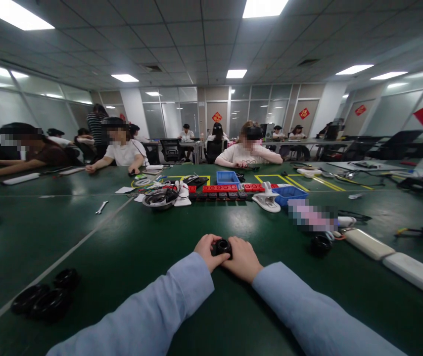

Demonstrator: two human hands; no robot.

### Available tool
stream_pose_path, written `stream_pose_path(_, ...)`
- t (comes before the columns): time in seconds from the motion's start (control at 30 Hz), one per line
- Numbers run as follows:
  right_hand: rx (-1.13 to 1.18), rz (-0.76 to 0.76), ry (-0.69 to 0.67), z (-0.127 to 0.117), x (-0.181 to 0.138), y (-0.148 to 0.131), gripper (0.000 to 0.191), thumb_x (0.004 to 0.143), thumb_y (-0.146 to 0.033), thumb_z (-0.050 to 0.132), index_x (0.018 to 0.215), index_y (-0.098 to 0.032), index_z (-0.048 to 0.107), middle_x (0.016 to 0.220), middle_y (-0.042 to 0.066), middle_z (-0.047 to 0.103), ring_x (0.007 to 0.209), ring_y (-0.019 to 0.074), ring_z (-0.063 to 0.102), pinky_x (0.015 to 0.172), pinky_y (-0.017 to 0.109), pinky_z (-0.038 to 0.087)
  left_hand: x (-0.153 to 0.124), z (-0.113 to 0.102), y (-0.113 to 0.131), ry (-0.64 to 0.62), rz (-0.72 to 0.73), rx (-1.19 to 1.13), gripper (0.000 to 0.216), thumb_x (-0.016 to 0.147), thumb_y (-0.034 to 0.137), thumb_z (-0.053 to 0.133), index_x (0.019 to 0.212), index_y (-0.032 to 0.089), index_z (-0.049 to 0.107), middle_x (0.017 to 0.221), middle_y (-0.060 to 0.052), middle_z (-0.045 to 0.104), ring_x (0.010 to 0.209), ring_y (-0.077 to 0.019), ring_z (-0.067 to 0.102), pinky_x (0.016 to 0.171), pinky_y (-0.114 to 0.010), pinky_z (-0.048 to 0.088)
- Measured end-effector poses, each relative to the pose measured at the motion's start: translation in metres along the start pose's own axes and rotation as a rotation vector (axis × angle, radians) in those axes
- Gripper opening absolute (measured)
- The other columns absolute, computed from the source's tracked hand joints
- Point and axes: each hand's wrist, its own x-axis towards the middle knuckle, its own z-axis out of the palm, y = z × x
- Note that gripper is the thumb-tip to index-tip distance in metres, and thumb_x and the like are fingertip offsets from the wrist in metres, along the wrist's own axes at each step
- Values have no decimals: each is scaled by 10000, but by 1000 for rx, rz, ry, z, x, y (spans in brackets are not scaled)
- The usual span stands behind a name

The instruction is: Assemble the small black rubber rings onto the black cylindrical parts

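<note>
Between my hands is a small black ring-shaped part (223, 245) with a round hole facing up, low over the green tabletop or resting on it; I cannot tell which. My left hand (208, 251) grips it from the left, thumb across its near side. My right hand (244, 258) closes around it from the right, its fingertips partly hidden. Similar glossy black rings lie at the lower left, one ring (66, 278) behind two others (51, 302). Another black ring (321, 244) sits to the right of my hands.
A metal bowl of cables (158, 203), a red power strip (220, 188), blue bins (290, 195) and a white clamp-like stand (267, 201) line the table's middle. A wrench (102, 207) lies left, white bars (419, 274) right. Co-workers (249, 148) sit opposite.
</note>
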Motion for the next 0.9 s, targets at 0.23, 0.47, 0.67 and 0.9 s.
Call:
stream_pose_path(0.23, 375, -245, -220, -10, 5, 22, 397, 616, -305, 613, 983, -174, 541, 899, 40, 567, 842, 194, 506, 722, 292, 377, 5, -8, -17, -226, 75, -91, 458, 517, 280, 697, 940, 163, 565, 814, -18, 528, 673, -124, 472, 602, -237, 392)
stream_pose_path(0.47, 529, -275, -337, -10, 12, 31, 355, 603, -256, 637, 933, -146, 570, 865, 30, 563, 792, 172, 513, 700, 276, 394, 3, -9, -13, -244, 65, -178, 531, 528, 244, 686, 1022, 162, 510, 875, -36, 528, 743, -142, 498, 656, -251, 400)
stream_pose_path(0.67, 569, -249, -355, -11, 12, 32, 325, 592, -238, 644, 891, -139, 566, 820, 21, 543, 757, 160, 509, 673, 268, 398, 5, -10, -15, -260, 96, -98, 457, 530, 287, 682, 953, 174, 549, 862, -26, 512, 700, -127, 470, 643, -254, 405)
stream_pose_path(0.9, 549, -215, -367, -13, 12, 30, 358, 577, -244, 658, 906, -142, 561, 816, 16, 544, 743, 154, 499, 649, 256, 386, 5, -10, -16, -255, 114, -86, 464, 519, 302, 692, 945, 176, 558, 825, -21, 503, 676, -123, 450, 624, -246, 392)
